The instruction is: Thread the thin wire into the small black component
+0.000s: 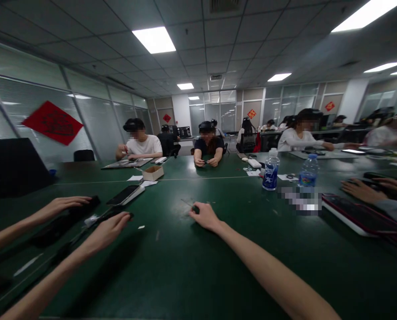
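Though apart, two hands (left (107, 230), right (205, 217)) over one green table (172, 271)

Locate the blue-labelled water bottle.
In the head view, the blue-labelled water bottle stands right of centre on the green table, just left of a second clear bottle and beyond the person's right hand.

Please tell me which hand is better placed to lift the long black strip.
Left, probably: the left hand is over the long black strip; the right hand is farther off.
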{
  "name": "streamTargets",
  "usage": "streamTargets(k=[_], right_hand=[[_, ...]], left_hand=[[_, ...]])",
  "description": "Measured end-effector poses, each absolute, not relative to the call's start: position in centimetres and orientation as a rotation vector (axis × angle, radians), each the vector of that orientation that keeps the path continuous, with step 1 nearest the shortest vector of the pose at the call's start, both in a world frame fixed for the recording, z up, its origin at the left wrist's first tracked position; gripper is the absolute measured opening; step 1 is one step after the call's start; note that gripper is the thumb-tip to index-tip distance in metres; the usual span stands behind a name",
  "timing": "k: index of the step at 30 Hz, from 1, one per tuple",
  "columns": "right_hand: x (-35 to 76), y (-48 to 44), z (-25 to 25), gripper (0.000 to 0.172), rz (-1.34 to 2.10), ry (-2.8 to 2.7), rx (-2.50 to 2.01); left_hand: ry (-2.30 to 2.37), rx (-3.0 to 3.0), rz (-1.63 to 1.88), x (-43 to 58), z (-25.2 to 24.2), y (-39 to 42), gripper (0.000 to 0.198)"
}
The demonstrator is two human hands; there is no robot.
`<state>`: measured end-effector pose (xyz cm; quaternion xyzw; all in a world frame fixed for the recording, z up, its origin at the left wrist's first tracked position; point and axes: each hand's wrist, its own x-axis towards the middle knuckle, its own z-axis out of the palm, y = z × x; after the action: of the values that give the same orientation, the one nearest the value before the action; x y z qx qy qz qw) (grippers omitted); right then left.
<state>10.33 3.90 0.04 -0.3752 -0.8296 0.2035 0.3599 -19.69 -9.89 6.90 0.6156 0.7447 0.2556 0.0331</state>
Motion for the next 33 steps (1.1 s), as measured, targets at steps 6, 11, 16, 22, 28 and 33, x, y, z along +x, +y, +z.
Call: streamTargets(k=[6,11,16,22,28,33], right_hand=[[21.3,5.7,0.0,0.023,0.074,-2.196,-1.138],[22.9,6.6,0.0,0.024,-0.210,-2.255,-1.206],[20.6,6.6,-0.4,0.026,-0.329,-2.368,-1.053],[21.1,7.1,-0.5,0.031,-0.199,-2.346,-1.126],[21.8,7.9,-0.5,0.052,-0.125,-2.417,-1.314],[21.3,7.6,-0.4,0.060,-0.167,-2.483,-1.356]], left_hand=[[1.748,2.308,0.694,-7.9,3.3,0.5,0.041],[1.570,2.389,0.785,-0.4,1.0,5.6,0.040],[1.487,2.356,0.891,0.9,-1.0,7.0,0.037],[1.381,2.290,0.933,-1.1,-0.5,6.0,0.033],[1.329,2.251,0.885,-1.5,0.1,6.0,0.033],[1.313,2.299,0.869,-1.4,-0.2,6.1,0.029]])
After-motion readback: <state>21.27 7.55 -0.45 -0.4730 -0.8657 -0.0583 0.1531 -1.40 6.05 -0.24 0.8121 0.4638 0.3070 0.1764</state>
